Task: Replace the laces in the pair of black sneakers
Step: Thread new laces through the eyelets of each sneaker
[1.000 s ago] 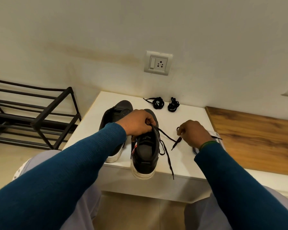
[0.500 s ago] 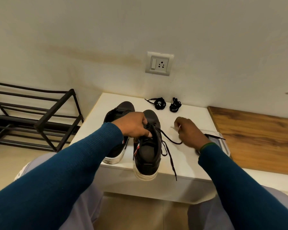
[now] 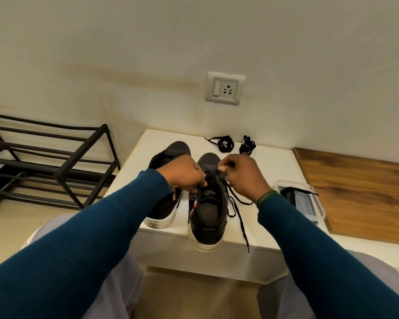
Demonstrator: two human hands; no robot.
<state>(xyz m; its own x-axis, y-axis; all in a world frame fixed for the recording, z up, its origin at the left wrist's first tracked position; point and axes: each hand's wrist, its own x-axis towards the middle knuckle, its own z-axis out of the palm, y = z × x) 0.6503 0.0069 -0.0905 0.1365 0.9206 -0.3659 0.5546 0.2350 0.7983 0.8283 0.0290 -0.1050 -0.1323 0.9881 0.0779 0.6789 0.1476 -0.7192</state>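
White table, right sneaker under both hands.

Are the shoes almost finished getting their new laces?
Not nearly. Done: little that shows; two bundled laces lie by the wall, another sits in a clear box. In hand: both hands, left hand and right hand, pinch the lace on the right shoe, its loose end over the table edge. Left: the left shoe, mostly hidden by the arm.

The tongue label of the right sneaker carries white lettering, too small to read.
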